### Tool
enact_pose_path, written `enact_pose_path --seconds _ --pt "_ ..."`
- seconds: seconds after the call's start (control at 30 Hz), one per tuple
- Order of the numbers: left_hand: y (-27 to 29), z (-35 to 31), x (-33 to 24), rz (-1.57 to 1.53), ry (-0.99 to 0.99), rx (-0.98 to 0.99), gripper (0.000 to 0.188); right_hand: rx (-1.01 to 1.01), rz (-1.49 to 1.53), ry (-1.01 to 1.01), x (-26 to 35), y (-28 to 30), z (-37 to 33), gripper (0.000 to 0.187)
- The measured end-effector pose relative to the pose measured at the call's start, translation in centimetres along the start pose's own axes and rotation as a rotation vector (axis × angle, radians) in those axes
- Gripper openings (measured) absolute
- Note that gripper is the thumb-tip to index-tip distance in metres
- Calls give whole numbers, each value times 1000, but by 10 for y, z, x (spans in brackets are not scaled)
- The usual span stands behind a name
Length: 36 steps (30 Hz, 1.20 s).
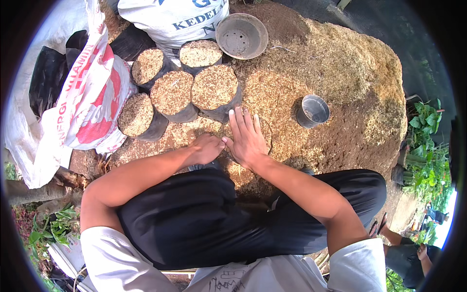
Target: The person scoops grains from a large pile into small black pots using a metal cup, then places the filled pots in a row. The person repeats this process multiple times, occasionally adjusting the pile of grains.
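Note:
My right hand [247, 137] lies flat, fingers spread, pressing down on the husk filling of a black bag pot [266, 132] right in front of my knees. My left hand [207, 147] is curled at the pot's near left rim, its fingers closed on the edge; the grip itself is hidden. Several black bag pots filled with rice husk mix [214, 87] stand in a cluster just beyond my hands. A large mound of husk and soil [340, 73] spreads to the right.
A small grey pot [313, 111] sits on the mound at right and an empty grey plastic pot [242, 35] lies at the back. White printed sacks [92, 92] and black plastic lie at left. Green plants [428, 146] grow at right, where another person's feet [404, 248] show.

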State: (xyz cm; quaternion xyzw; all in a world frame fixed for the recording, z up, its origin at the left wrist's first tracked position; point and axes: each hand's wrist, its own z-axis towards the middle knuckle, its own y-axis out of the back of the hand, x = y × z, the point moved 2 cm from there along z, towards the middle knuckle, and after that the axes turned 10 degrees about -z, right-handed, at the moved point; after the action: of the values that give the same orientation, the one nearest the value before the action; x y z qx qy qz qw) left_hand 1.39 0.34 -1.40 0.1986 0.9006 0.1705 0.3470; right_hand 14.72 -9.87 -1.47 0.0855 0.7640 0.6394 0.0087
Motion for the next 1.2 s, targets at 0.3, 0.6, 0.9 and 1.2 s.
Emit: enact_pose_path --seconds 0.3,0.6,0.9,1.2 --pt "-16 -10 -4 -259 8 -63 42 -246 13 -106 -5 6 14 73" --pt "-18 -5 2 -322 138 -14 35 -166 -69 -129 10 -2 15 81" --pt "-25 -18 -6 -185 53 -211 54 -193 81 -122 -10 6 -1 81" --pt "-9 -14 -16 -257 135 -124 50 -167 10 52 -10 1 -7 82"
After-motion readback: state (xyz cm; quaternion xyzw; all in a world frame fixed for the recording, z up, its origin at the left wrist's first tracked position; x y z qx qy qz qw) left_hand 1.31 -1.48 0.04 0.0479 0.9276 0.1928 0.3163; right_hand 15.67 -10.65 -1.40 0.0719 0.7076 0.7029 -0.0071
